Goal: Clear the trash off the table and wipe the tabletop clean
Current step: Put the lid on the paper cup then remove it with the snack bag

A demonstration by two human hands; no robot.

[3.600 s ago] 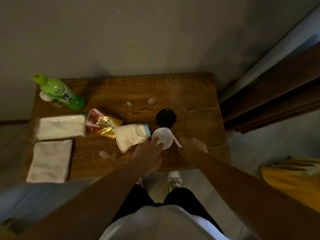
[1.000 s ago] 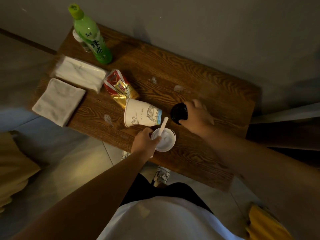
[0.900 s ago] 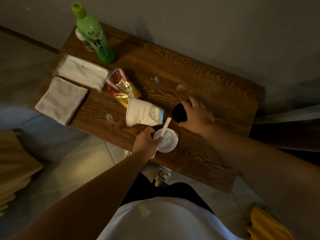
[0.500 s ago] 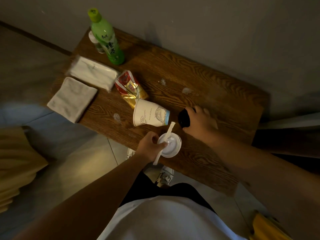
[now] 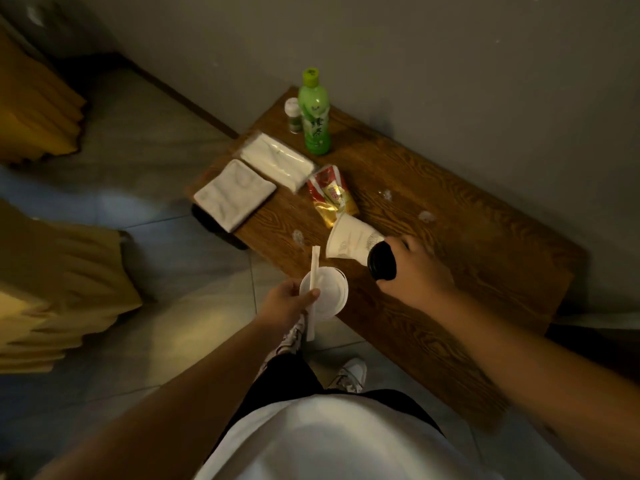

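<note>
My left hand (image 5: pixel 285 303) holds a white plastic lid (image 5: pixel 327 294) with a wrapped straw (image 5: pixel 314 271) pinched against it, lifted at the near edge of the wooden table (image 5: pixel 467 244). My right hand (image 5: pixel 414 268) grips a black lid (image 5: pixel 382 265) just above the tabletop. A white paper cup (image 5: pixel 351 241) lies on its side beside the black lid. A red and gold snack wrapper (image 5: pixel 330 194) lies behind the cup. Small wet crumpled scraps (image 5: pixel 426 216) dot the wood.
A green tea bottle (image 5: pixel 314 114) and a small jar (image 5: pixel 293 114) stand at the table's far left corner. A tissue pack (image 5: pixel 277 161) and a folded white cloth (image 5: pixel 235 194) lie at the left end. Yellow fabric (image 5: pixel 52 296) lies on the floor left.
My left hand has lifted the white lid and straw off the table toward its near edge. My right hand has raised the black lid. The view has swung to the left.
</note>
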